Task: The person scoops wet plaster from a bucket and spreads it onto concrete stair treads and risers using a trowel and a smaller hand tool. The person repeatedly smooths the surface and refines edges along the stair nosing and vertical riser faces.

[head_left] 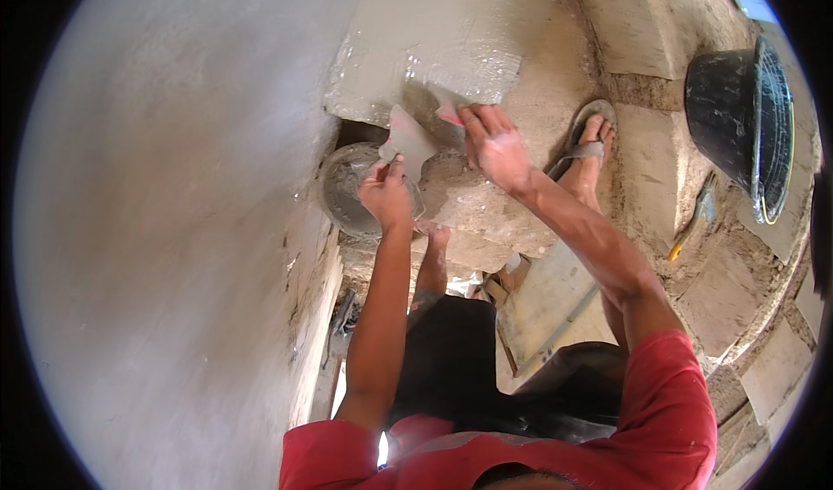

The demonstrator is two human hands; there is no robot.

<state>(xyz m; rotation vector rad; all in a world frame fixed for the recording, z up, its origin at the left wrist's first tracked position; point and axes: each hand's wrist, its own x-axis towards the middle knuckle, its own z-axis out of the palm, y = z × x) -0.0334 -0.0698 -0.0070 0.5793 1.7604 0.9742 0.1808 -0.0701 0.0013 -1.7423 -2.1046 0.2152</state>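
My left hand [388, 195] is closed, pinching a thin, flat, pale piece with a pointed top [409, 141], which tilts upward over the rim of a bowl. That round bowl [334, 205] has grey wet paste in it and sits beside the wall, behind and left of the hand. My right hand [496, 147] grips another thin flat piece with red marks [449, 111]; its fingers hide most of it. This piece is close to the lower edge of a wet, shiny grey coat [434, 47] spread over the surface ahead. Both flat pieces look like scrapers.
A smooth grey wall [165, 230] rises along the left. At the right stand a black bucket [720, 112] and a brush with a yellow handle [694, 218]. My sandalled foot [592, 138] is on the rough ledge [486, 212], and boards [555, 303] lie lower down.
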